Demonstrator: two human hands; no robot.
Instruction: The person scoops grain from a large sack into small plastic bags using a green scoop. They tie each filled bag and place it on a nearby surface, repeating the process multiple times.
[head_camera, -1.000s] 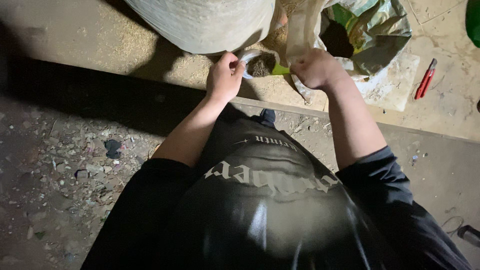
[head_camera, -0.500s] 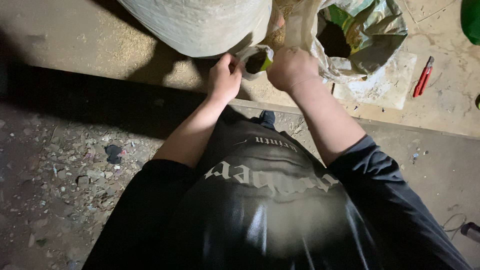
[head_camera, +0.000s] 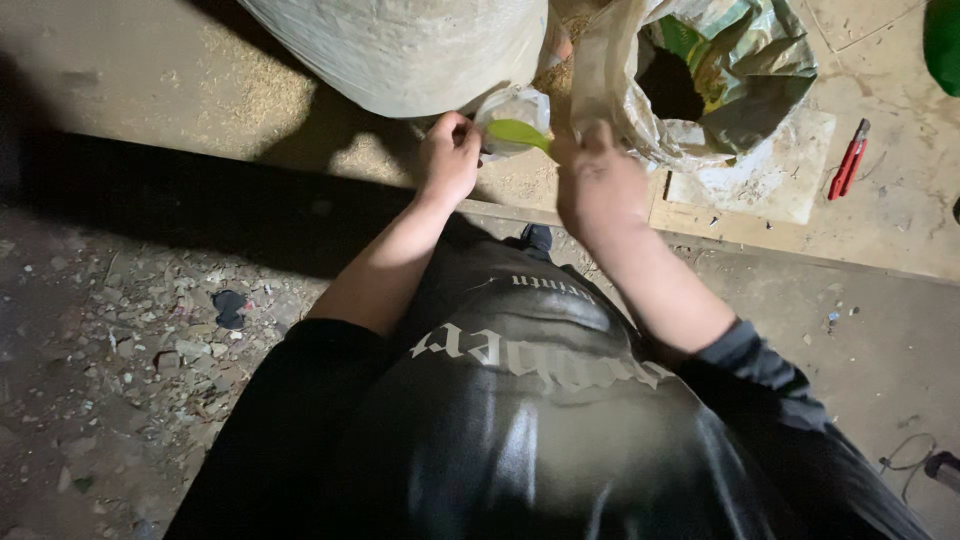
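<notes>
Head view shows the left hand (head_camera: 450, 158) pinching the rim of a small clear bag (head_camera: 515, 112), while the right hand (head_camera: 598, 185) closes on a green scoop (head_camera: 522, 132) whose long axis runs left to right into the bag's mouth. Both sit between a pale sack (head_camera: 400, 45) and an open sack (head_camera: 720, 90).

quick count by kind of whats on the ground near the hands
sacks: 2, a full pale sack and an open sack
small clear bags: 1, gripped by left hand and right hand
green scoops: 1
red-handled pliers: 1
total: 5
</notes>
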